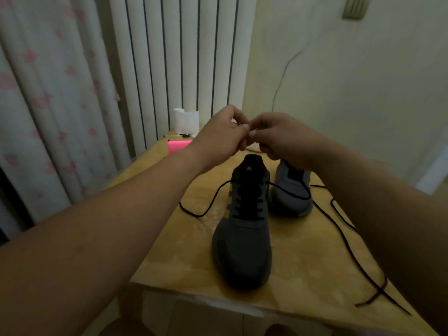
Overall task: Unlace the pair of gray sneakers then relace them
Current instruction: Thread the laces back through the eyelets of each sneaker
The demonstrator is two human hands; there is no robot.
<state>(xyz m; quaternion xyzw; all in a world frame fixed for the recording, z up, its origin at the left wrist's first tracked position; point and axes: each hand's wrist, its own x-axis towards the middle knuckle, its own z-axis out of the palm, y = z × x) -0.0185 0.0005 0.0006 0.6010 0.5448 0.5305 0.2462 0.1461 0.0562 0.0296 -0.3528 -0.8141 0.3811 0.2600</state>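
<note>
Reach down and nearward to laced dark-gray mesh sneaker (242, 246), long axis near-far, from equally close left hand (218, 137) and right hand (286, 141), fingertips pinched together, contents indiscernible.

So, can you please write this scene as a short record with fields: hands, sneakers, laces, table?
left hand: raised above the sneakers, fingers curled, tips meeting the right hand; what it holds is not visible
right hand: same height, fingers curled
near sneaker: gray, laced in black, lace ends loose
far sneaker: gray, partly behind the right hand, looks unlaced
loose lace: black, lying on the table at the right
table: wooden
</note>
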